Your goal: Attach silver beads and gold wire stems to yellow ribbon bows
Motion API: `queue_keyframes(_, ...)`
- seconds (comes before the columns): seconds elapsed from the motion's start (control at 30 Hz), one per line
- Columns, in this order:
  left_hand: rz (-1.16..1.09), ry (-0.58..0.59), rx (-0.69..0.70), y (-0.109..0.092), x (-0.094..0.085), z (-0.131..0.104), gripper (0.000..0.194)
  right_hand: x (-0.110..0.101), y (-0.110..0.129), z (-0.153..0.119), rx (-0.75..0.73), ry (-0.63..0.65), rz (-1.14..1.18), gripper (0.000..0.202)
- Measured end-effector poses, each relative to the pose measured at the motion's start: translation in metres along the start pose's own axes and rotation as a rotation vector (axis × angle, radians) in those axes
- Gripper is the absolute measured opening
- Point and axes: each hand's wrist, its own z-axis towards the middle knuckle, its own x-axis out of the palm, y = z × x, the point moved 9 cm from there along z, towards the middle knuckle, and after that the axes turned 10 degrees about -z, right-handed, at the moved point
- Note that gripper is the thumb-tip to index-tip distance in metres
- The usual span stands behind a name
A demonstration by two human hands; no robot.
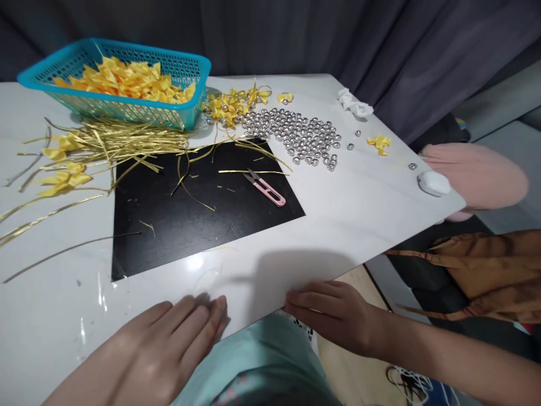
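My left hand [164, 344] rests palm down on the near edge of the white table [338, 225], its fingers lightly bent and holding nothing. Over the same edge, further right, lies my right hand [333, 313] with its fingers stretched out and nothing in it. Beyond both hands is a black mat [169, 225]. Pink-handled thread snips [268, 190] lie on the mat, with a gold twist tie [245, 172] beside the blades. A bundle of gold twist ties [131, 138] spreads across the mat's far left edge.
A teal basket [198, 67] full of yellow ribbon flowers [127, 79] stands at the back left. Several silver beads [304, 135] are scattered behind the mat. Some yellow flowers [228, 107] lie beside the basket. Crumpled white tissue [355, 104] and a white rounded object [434, 183] sit rightward.
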Motion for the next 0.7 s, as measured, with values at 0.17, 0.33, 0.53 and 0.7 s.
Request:
queue_keyframes(0.17, -0.033, 0.035, 0.01, 0.005, 0.006, -0.003, 0.025, 0.002, 0.0, 0.001, 0.054, 0.095, 0.076, 0.02)
queue_keyframes(0.33, -0.126, 0.021, 0.029, 0.015, 0.002, 0.002, 0.028, -0.013, -0.023, 0.032, 0.186, 0.085, 0.261, 0.023)
queue_keyframes(0.53, -0.171, 0.077, -0.036, 0.045, 0.011, 0.002, 0.021, -0.004, -0.012, 0.157, -0.198, 0.034, 0.409, 0.021)
queue_keyframes(0.7, -0.156, 0.314, -0.014, 0.057, 0.037, -0.01, 0.026, 0.054, 0.026, 0.283, -0.217, -0.003, 0.79, 0.014)
